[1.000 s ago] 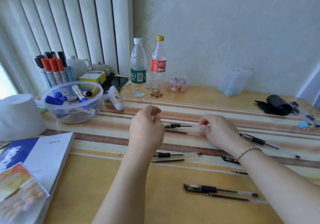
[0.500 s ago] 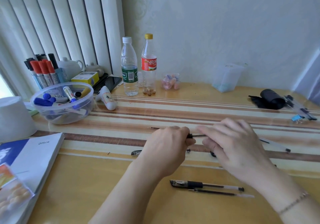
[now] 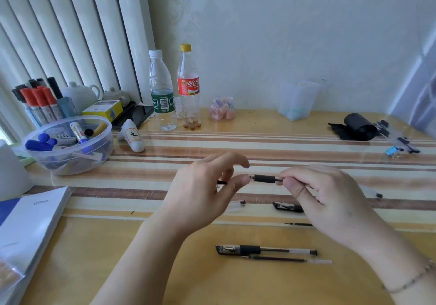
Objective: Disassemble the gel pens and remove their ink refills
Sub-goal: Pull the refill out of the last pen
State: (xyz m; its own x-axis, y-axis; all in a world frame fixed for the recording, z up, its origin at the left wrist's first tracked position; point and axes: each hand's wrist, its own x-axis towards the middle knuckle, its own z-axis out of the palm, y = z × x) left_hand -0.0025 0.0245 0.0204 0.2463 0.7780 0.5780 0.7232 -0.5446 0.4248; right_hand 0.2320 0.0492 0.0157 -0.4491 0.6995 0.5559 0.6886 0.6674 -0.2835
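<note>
Midair, both hands, left hand (image 3: 200,193) and right hand (image 3: 330,198), pinch gel pen (image 3: 263,178).

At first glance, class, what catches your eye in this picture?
Two hands meet at the centre: the right hand grips a gel pen whose tip the left hand pinches. Nearer the viewer a capped pen lies beside a loose refill. At far left a clear bowl holds markers.

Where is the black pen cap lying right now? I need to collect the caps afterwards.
In the head view the black pen cap lies on the table's brown stripe, right of centre, just below the right hand.
</note>
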